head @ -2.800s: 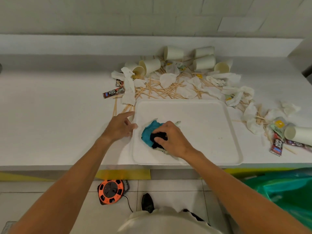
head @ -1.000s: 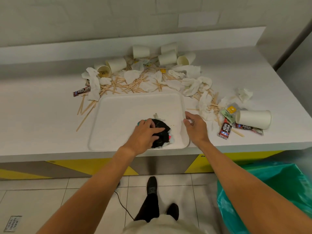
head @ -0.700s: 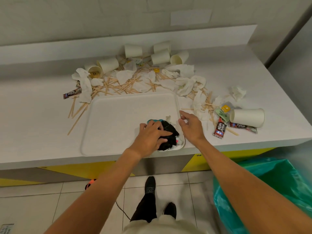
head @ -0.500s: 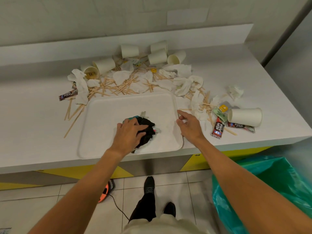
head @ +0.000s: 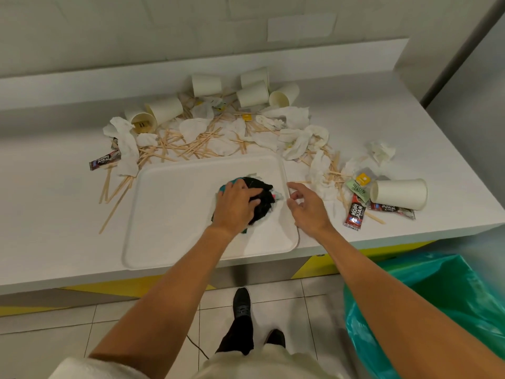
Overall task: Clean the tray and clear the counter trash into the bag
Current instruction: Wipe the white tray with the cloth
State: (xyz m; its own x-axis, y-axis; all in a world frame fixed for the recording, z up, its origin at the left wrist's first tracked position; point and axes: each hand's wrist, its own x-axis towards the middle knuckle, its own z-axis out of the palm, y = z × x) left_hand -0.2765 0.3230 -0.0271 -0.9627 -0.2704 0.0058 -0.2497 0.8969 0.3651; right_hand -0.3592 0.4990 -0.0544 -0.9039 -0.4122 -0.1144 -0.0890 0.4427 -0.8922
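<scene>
Two hands: left hand [head: 237,206] clutches cloth [head: 262,192] on tray [head: 169,214]; right hand [head: 308,209], loose and empty, lies nearer the trash [head: 319,165] rightward.

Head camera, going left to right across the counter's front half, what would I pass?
Dark coffee sachet → left hand on the cloth → right hand → red coffee sachet → tipped paper cup.

Tray [head: 177,214]: sat at the counter's [head: 54,165] front edge.
Cloth [head: 262,198]: lay on the tray, right of its middle — under the left hand [head: 236,205].
Right hand [head: 308,207]: hung over the tray's right rim.
Cups [head: 252,93], sticks [head: 196,144]: lay behind the tray.
Lone cup [head: 399,193]: lay right of the tray.
Bag [head: 437,310]: stood below, right of the tray.
</scene>
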